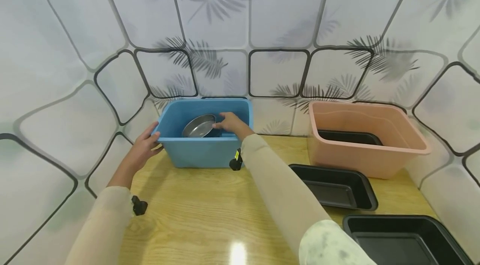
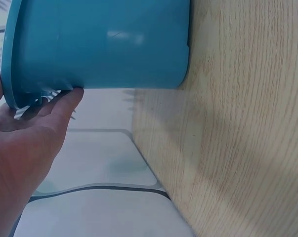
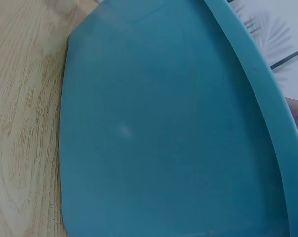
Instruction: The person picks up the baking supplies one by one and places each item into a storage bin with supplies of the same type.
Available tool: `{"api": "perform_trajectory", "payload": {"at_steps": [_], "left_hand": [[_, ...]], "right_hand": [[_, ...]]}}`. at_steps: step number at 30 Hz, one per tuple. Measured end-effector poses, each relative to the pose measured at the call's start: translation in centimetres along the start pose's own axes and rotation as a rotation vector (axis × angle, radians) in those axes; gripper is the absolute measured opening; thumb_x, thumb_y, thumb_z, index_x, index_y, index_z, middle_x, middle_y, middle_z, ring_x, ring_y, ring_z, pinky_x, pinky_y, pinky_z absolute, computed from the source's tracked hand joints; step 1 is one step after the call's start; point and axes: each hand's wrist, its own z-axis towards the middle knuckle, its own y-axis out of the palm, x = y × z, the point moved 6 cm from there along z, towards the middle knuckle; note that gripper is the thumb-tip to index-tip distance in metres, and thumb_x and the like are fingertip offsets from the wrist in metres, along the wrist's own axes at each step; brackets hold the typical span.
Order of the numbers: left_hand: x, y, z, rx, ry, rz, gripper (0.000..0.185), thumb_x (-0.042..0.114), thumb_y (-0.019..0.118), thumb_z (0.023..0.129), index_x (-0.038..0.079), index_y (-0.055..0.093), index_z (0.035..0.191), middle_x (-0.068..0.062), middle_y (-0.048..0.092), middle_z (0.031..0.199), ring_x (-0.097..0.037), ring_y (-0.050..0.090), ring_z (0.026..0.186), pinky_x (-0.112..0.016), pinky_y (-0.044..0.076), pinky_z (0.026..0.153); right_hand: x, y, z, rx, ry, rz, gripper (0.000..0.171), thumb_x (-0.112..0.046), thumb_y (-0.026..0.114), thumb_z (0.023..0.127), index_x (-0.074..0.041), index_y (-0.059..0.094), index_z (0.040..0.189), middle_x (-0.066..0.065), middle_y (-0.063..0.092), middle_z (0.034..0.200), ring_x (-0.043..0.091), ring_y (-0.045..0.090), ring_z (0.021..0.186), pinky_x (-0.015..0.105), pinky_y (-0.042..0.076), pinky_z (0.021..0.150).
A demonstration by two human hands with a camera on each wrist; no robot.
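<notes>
In the head view, a blue tub [image 1: 204, 148] is being kept at the back left of the bench [image 1: 210, 206], against the tiled wall [image 1: 225, 15]. Its left rim is being gripped by the left hand [image 1: 144, 148], with the thumb laid over the top edge and the fingers curled beneath it. The right hand [image 1: 232, 124] is being reached into the tub, and a steel pan [image 1: 198, 126], tilted against the tub's inside, is being pinched at its rim by the fingers. A pink tub [image 1: 365, 142] is being shown at the back right, well apart from the blue one, with a dark tray [image 1: 348, 136] lying inside it. Two more black trays are being shown on the bench: one [image 1: 333, 186] just in front of the pink tub, the other [image 1: 405, 240] at the front right corner.

In the left wrist view, the tub's outer wall [image 2: 114, 44] is being seen from the side, with the bench [image 2: 237, 138] beside it. The underside of the rim is being pressed by the fingers [image 2: 60, 106], which are bent round it.

In the right wrist view, only the tub's wall [image 3: 163, 138] and rim are being shown above the bench [image 3: 25, 98]; the hand's fingers cannot be told here.
</notes>
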Motion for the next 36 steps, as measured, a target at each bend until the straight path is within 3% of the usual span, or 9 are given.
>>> {"api": "perform_trajectory", "payload": {"at_steps": [7,13,36], "left_hand": [[0.0,0.0,0.0,-0.005,0.001,-0.02,0.069,0.031,0.035,0.111,0.021,-0.01,0.162,-0.023,-0.014,0.166,-0.05,0.009,0.15,-0.063,0.019,0.119],[0.0,0.0,0.2,0.003,0.006,-0.038,0.068,0.031,0.035,0.111,0.021,-0.008,0.163,-0.022,-0.013,0.166,-0.049,0.009,0.15,-0.063,0.018,0.119],[-0.4,0.2,-0.1,0.036,0.004,-0.033,0.065,0.032,0.031,0.112,0.021,-0.007,0.163,-0.021,-0.018,0.166,-0.046,0.007,0.152,-0.061,0.018,0.122]], "right_hand": [[-0.3,-0.4,0.0,0.004,-0.018,0.02,0.073,-0.033,0.066,0.099,-0.009,0.031,0.159,0.013,0.032,0.164,0.031,0.032,0.15,0.046,0.033,0.121],[-0.8,-1.4,-0.2,0.082,-0.091,0.08,0.072,-0.038,0.066,0.099,-0.01,0.034,0.158,0.018,0.04,0.158,0.033,0.041,0.145,0.048,0.04,0.116],[-1.2,-3.9,-2.6,0.144,-0.18,0.195,0.074,-0.04,0.069,0.097,-0.016,0.036,0.158,0.013,0.043,0.158,0.031,0.041,0.144,0.051,0.043,0.112]]}}
